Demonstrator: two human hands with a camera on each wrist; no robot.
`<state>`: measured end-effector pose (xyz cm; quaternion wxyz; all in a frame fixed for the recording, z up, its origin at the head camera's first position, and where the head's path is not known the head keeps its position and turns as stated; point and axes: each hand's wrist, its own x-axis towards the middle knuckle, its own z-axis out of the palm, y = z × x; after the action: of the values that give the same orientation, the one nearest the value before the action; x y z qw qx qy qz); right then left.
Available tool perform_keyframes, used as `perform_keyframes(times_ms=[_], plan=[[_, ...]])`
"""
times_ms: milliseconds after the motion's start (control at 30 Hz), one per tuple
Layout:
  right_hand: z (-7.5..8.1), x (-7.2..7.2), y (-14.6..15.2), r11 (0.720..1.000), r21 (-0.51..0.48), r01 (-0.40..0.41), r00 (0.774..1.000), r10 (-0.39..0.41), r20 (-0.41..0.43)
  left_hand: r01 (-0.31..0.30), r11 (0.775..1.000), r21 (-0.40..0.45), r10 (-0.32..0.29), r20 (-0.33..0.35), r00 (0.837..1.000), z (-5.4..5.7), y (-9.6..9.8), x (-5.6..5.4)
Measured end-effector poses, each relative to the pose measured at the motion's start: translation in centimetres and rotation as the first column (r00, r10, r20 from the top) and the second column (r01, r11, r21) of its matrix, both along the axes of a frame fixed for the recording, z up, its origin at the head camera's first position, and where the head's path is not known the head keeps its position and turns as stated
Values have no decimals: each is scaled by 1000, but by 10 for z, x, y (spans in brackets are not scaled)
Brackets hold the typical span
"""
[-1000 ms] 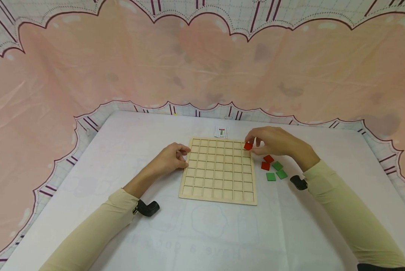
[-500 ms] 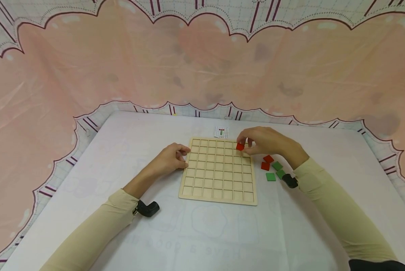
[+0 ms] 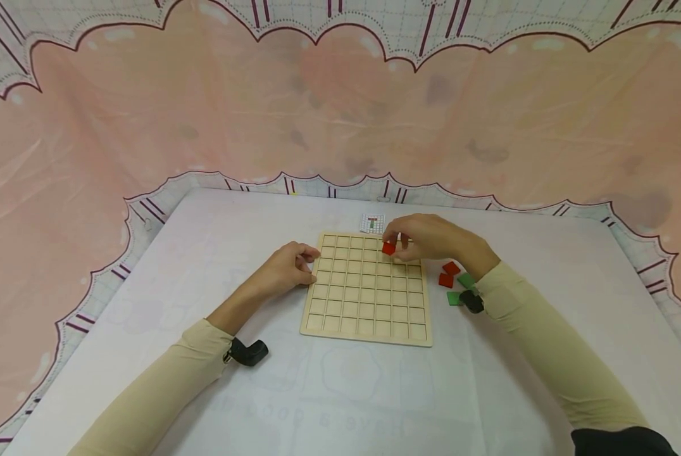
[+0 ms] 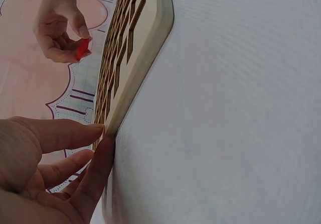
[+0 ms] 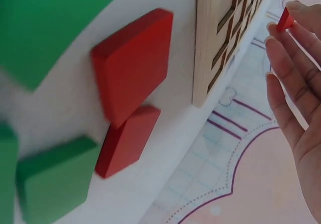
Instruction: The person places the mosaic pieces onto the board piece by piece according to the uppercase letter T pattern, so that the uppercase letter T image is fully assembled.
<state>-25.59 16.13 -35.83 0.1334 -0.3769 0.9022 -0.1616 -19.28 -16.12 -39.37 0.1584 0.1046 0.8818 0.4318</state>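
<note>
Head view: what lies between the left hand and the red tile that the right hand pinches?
A bare part of the wooden grid board lies between them, as the head view shows.

White table (image 3: 318, 392), creased peach-pink backdrop (image 3: 340, 126) behind it, pale checked border (image 3: 397, 28) above, dark red scalloped outlines (image 3: 415, 70)

We see a square, pale wooden board (image 3: 350, 292) lying flat on the bench (image 3: 329, 399), its face a grid of shallow recessed cells. Above its far rows we hold a small, flat red tile (image 3: 388, 249).
</note>
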Motion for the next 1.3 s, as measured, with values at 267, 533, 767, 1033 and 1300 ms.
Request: perform_keyframes(times_ms=[267, 533, 767, 1033, 1300], plan=[[-2, -5, -15, 999, 26, -42, 999, 42, -3, 1, 1000, 9, -1, 4, 1000, -1, 0, -1], [-5, -8, -29, 996, 33, -81, 996, 82, -27, 4, 1000, 13, -4, 6, 1000, -1, -1, 0], [-6, -9, -41, 993, 40, -113, 992, 114, -50, -3, 1000, 6, 3, 12, 1000, 0, -1, 0], [-10, -12, -50, 993, 56, -102, 993, 105, -45, -3, 1000, 5, 3, 10, 1000, 0, -1, 0], [-13, -13, -57, 989, 71, -128, 987, 134, -91, -19, 999, 29, 19, 26, 999, -1, 0, 0]])
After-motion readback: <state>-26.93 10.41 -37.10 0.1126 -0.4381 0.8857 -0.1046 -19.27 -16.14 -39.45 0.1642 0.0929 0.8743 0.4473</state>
